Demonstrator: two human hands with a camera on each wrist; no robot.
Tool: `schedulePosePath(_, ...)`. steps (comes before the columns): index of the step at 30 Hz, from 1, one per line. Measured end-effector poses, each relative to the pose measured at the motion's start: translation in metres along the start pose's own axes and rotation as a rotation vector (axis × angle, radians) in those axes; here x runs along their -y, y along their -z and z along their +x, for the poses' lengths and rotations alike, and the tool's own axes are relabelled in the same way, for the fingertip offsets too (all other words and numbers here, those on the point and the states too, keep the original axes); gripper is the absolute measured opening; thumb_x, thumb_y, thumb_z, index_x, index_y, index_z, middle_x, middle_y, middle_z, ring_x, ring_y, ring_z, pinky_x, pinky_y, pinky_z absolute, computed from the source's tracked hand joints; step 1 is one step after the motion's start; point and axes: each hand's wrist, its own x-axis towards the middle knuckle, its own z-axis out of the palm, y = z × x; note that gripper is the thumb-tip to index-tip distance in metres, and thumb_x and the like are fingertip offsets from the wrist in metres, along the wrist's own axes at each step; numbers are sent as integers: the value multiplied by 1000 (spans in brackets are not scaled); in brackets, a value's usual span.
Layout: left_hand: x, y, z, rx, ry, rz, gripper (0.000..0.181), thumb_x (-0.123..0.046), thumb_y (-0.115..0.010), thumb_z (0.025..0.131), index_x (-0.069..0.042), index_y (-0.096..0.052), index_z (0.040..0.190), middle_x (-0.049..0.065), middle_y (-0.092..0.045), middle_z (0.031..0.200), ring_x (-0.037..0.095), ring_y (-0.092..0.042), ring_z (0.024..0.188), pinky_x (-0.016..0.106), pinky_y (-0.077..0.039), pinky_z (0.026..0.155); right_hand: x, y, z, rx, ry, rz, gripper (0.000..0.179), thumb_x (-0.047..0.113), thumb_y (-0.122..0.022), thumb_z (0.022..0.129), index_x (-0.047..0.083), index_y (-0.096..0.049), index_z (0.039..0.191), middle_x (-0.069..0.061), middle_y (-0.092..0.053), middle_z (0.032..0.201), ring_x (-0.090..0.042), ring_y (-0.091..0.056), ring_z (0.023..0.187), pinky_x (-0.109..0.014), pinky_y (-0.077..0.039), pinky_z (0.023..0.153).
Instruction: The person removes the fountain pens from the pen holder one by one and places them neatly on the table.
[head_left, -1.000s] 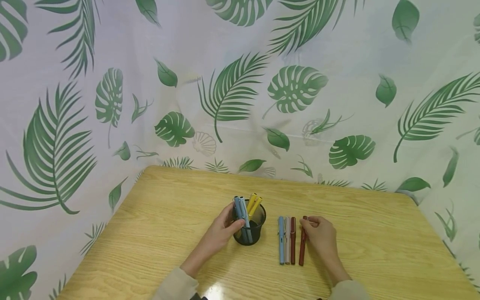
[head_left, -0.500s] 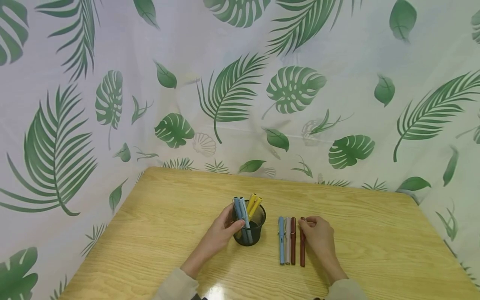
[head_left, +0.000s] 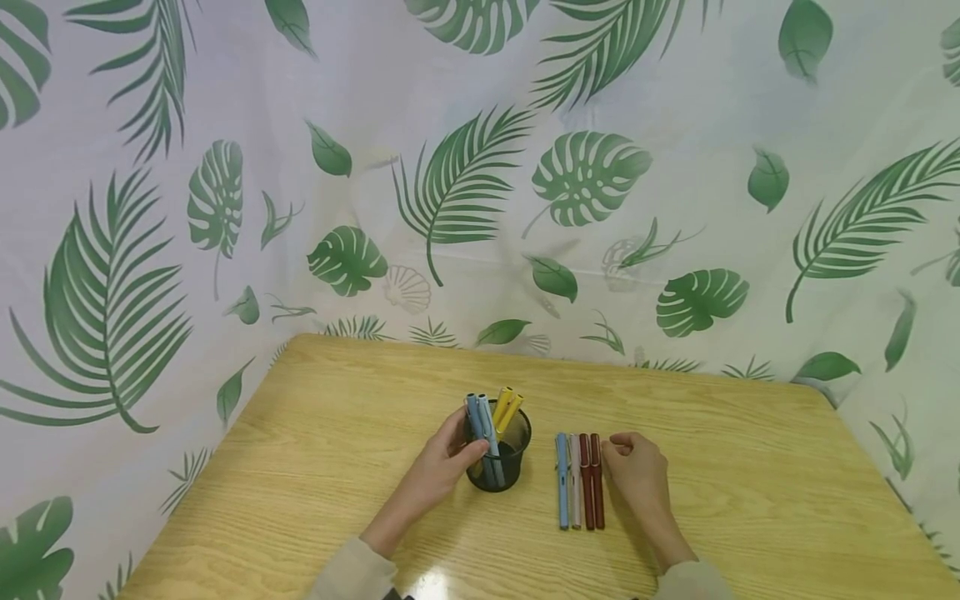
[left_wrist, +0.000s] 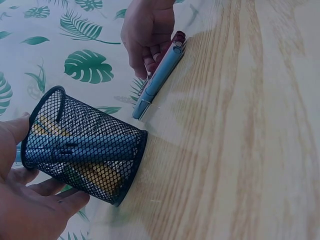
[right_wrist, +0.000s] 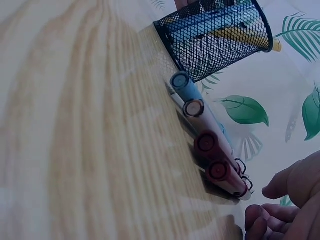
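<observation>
Head view: left grip [head_left: 441, 460] around mesh cup [head_left: 512, 470], right grip [head_left: 641, 472] loose beside 4 pens [head_left: 588, 483], any lettering illegible.

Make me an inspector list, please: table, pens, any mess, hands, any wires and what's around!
Surface: wood-grain table with a glare spot.
Job's things: black mesh cup, upright, holding two blue pens and two yellow pens; beside it, a row of one blue pen, one pale pen and two dark red pens.
Clutter: nothing seen.
Hands: left hand grips the cup; right hand holds nothing, beside the dark red pens.
Cables: nothing seen.
Surroundings: white leaf-print backdrop behind the table.
</observation>
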Motion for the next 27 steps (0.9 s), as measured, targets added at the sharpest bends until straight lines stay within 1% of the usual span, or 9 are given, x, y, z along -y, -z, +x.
schedulePosePath(4,-1,0,0,-2,-8,-2,68,-20,-60,107,-2,-25,163,25,-49,151,37,-49,138,55,-39,114,3,1,-2,-4,14,15,35,16,-59,102,-12,-66,121,-29,-71,109,-40,-70,97,-40,-60,73)
schedulePosePath(8,-1,0,1,-6,-8,-5,68,-18,-60,107,-1,-24,163,25,-49,151,38,-49,137,55,-40,114,12,2,-4,-29,23,33,34,17,-59,102,-9,-68,122,-27,-71,110,-37,-70,97,-30,-55,69)
schedulePosePath(10,-1,0,1,-6,-5,-6,67,-17,-60,107,-2,-25,163,25,-49,151,37,-49,137,54,-40,114,18,1,-4,-35,23,51,32,17,-60,101,-8,-69,120,-25,-72,107,-33,-69,92,-27,-53,65)
schedulePosePath(12,-1,0,0,-5,-3,-4,67,-17,-60,107,-2,-25,163,25,-49,151,37,-50,137,54,-40,114,24,1,-5,-41,17,67,31,17,-62,101,-6,-71,119,-22,-72,104,-26,-68,86,-24,-50,63)
schedulePosePath(15,-2,0,0,-4,-2,-6,67,-17,-60,107,-2,-25,163,25,-49,151,38,-49,138,55,-39,114,33,0,-6,-37,15,97,29,16,-63,100,-6,-72,117,-18,-72,98,-17,-64,77,-22,-49,59)
schedulePosePath(18,-1,-1,0,-5,0,-5,67,-16,-59,107,-2,-25,163,25,-49,151,38,-49,138,54,-39,114,41,-1,-7,-26,16,125,29,16,-62,101,-5,-72,117,-16,-72,96,-14,-61,74,-22,-49,58)
schedulePosePath(22,-1,-1,0,-5,2,-3,67,-16,-59,107,-2,-25,163,25,-49,151,38,-49,138,54,-40,114,52,-3,-9,3,11,179,30,16,-61,102,-5,-72,120,-17,-72,96,-17,-64,75,-22,-51,56)
schedulePosePath(27,-1,-1,0,-5,1,-2,67,-18,-59,107,-2,-26,162,25,-49,151,37,-50,137,54,-41,113,65,-6,-15,39,32,243,30,15,-60,103,-6,-69,123,-22,-72,103,-30,-71,85,-20,-52,59)
